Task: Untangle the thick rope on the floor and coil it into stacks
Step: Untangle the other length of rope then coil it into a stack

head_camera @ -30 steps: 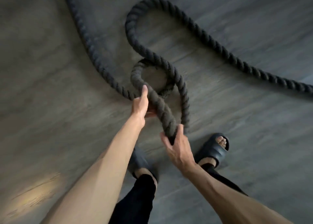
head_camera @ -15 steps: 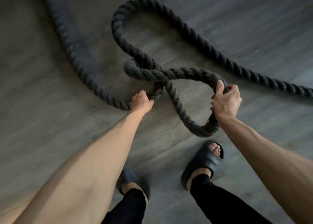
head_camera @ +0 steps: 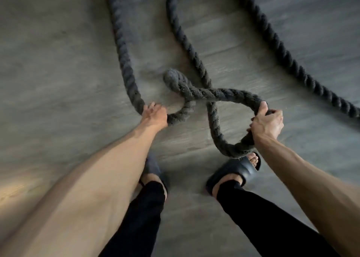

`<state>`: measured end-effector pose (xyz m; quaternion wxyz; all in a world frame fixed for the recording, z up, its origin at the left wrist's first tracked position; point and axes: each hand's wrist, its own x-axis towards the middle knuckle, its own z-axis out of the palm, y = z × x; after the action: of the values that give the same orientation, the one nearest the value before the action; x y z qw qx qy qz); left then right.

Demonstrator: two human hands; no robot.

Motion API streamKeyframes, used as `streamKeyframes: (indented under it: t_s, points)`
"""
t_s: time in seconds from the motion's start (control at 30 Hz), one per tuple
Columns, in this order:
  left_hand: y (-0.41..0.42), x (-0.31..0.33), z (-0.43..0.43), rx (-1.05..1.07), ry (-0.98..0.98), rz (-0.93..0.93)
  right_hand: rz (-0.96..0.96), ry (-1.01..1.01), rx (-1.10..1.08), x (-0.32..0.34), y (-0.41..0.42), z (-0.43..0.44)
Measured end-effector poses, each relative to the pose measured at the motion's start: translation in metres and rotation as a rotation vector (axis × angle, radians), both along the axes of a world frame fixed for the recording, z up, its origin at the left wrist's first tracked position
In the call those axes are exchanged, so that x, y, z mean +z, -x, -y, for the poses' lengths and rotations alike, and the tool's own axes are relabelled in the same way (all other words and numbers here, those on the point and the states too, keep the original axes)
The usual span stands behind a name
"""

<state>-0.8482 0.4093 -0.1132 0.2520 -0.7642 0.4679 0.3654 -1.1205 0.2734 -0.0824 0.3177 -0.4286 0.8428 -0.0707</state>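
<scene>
A thick dark twisted rope [head_camera: 196, 58] lies on the grey floor in long curves that run off the top and right edges. Just ahead of my feet it crosses over itself in a loose figure-eight tangle [head_camera: 194, 93]. My left hand [head_camera: 154, 114] grips the rope where the left strand bends at the floor. My right hand [head_camera: 266, 122] is closed around the right loop of the tangle and holds it lifted above the floor. The lower part of that loop hangs just above my right foot.
My two feet in dark slides [head_camera: 236, 171] stand just below the tangle, legs in black trousers. The floor [head_camera: 58, 81] is grey wood-look planks, with a patch of warm light [head_camera: 13, 190] at the lower left.
My right hand moved from the rope's near end out to the right and pulled a loop open sideways. My left hand slid down to the left strand's bend. The far loop has stretched longer.
</scene>
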Motion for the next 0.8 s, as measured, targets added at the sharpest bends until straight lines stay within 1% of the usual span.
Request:
streamKeyframes:
  t_s: [0.13,0.23,0.27,0.33,0.37,0.4,0.47,0.53,0.6,0.67,0.73,0.8]
  points:
    - [-0.045,0.062,-0.103,-0.111,-0.091,0.122,0.073,-0.025,-0.011,0.034,-0.018,-0.034]
    - [-0.073,0.108,-0.166,-0.118,-0.15,0.255,0.061,-0.121,-0.034,0.056,-0.033,-0.06]
    - [-0.079,0.117,-0.185,-0.089,-0.205,0.29,0.037,-0.164,-0.035,0.063,-0.036,-0.07]
    - [-0.086,0.13,-0.223,0.039,-0.427,0.304,0.004,-0.265,-0.053,0.07,-0.038,-0.09]
    - [-0.086,0.133,-0.245,0.137,-0.509,0.273,0.014,-0.325,-0.033,0.073,-0.038,-0.103]
    - [-0.086,0.132,-0.266,0.229,-0.532,0.226,0.047,-0.371,-0.003,0.071,-0.036,-0.115]
    - [-0.076,0.131,-0.292,0.355,-0.498,0.122,0.101,-0.494,0.06,0.061,-0.027,-0.139]
    - [-0.061,0.127,-0.3,0.426,-0.379,0.035,0.208,-0.584,0.025,0.053,-0.016,-0.17]
    - [-0.044,0.118,-0.29,0.469,-0.282,-0.069,0.294,-0.648,-0.005,0.06,-0.013,-0.2]
    - [-0.02,0.117,-0.266,0.583,-0.155,-0.192,0.333,-0.657,0.004,0.066,-0.014,-0.224]
    - [0.013,0.125,-0.235,0.837,-0.023,-0.299,0.365,-0.664,-0.062,0.066,-0.014,-0.236]
    - [0.046,0.135,-0.206,1.133,-0.012,-0.418,0.36,-0.673,-0.145,0.062,-0.008,-0.24]
